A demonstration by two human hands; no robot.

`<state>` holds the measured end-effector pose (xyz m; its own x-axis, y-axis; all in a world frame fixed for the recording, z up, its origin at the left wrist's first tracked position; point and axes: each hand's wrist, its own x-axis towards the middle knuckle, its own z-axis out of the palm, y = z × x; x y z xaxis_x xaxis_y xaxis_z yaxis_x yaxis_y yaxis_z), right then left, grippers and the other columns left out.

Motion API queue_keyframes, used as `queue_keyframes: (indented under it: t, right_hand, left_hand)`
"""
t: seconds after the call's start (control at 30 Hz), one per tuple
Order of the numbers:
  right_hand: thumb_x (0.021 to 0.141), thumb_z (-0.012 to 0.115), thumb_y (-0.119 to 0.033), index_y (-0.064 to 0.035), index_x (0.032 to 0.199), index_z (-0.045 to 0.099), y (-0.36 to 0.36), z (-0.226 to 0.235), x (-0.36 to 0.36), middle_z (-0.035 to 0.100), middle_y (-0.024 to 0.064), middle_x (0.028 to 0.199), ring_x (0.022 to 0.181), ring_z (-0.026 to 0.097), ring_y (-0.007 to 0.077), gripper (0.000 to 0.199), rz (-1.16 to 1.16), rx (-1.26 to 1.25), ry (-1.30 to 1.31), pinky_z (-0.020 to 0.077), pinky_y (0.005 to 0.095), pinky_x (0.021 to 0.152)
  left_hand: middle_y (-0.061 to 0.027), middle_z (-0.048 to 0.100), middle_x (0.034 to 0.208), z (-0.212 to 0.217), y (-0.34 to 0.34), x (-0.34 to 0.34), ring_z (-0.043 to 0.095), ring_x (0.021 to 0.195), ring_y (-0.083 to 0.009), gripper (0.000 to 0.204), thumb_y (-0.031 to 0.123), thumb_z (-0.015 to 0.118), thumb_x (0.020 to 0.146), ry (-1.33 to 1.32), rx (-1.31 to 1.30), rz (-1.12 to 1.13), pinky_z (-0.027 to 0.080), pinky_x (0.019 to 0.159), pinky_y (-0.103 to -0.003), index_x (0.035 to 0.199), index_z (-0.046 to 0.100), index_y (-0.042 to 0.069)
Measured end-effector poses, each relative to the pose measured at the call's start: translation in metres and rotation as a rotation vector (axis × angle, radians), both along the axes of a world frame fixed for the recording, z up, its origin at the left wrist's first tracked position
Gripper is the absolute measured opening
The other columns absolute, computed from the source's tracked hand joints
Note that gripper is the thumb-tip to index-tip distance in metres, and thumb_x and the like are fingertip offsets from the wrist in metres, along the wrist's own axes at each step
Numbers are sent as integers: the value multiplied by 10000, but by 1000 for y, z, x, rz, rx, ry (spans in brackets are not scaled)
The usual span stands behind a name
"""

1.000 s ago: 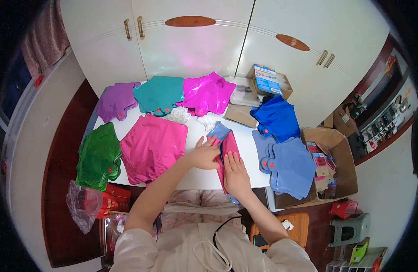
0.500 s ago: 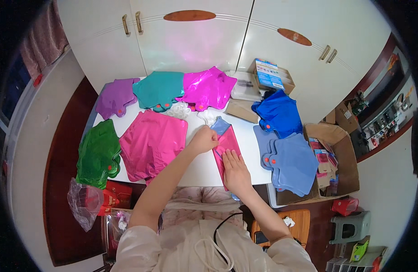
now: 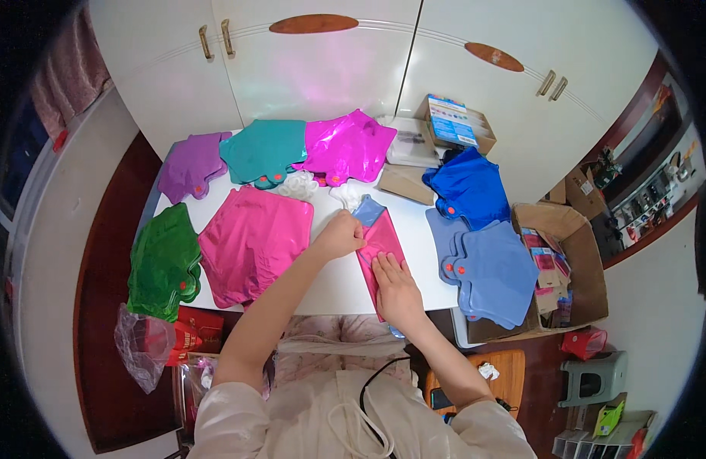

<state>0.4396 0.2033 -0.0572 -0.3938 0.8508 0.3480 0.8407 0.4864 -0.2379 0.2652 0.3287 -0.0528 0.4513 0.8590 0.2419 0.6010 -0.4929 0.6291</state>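
Note:
A narrow folded strip of shiny pink foil, with grey-blue foil showing at its far end, lies on the white table in front of me. My left hand is closed at the strip's left edge, its fingertips pinching the pink layer. Flat on the nearer part of the strip rests my right hand, fingers stretched out and holding nothing. To the left lies a wide, flat pile of pink foil pieces. A stack of grey-blue foil pieces with red dots is at the right.
Around the white table lie green, purple, teal, magenta and dark blue foil stacks. A cardboard box holding small packets stands at the right. White cabinets rise behind.
The whole view has shifted slightly. Both hands keep nearly the same places on the folded pink strip; the left fingers sit a little nearer along its edge.

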Motion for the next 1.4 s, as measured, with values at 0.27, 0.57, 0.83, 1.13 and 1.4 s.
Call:
queue_keyframes:
  t: [0.27,0.57,0.83,1.13,1.4]
  right_hand:
    - [753,572,-113,46,1144,570,1,-1,2,598,219,1121,1163,510,350,423,44,-4,-31,303,482,1060]
    - [753,567,-112,40,1183,545,-1,2,2,563,213,1195,1209,465,371,457,50,1,21,298,485,1064]
    - [756,549,-75,36,1289,461,-3,7,6,493,223,1304,1241,446,374,552,70,-24,15,313,477,1063]
    - [735,563,-40,59,1268,468,-8,4,21,496,241,1294,1237,458,362,550,119,-17,-40,343,421,1060]
    - [740,598,-86,58,1246,499,-9,5,21,509,224,1292,1228,473,345,535,106,-1,-72,332,433,1064]
  left_hand:
    - [-181,558,1233,11,-49,32,524,1132,-321,298,218,564,854,129,112,-331,425,944,-387,1076,635,30]
    - [-188,465,1346,-15,-25,41,429,1264,-312,490,230,475,871,277,257,-146,313,1064,-412,1287,466,-28]
    - [-123,542,1278,-14,-15,38,496,1201,-278,479,258,532,815,302,553,32,356,1012,-431,1222,542,7]
    - [-167,462,1354,-14,-16,37,438,1261,-293,544,316,502,871,283,405,51,326,1033,-477,1336,428,43]
    - [-122,404,1413,-8,-21,34,415,1266,-362,420,313,493,888,334,507,-36,309,1037,-514,1305,510,269]
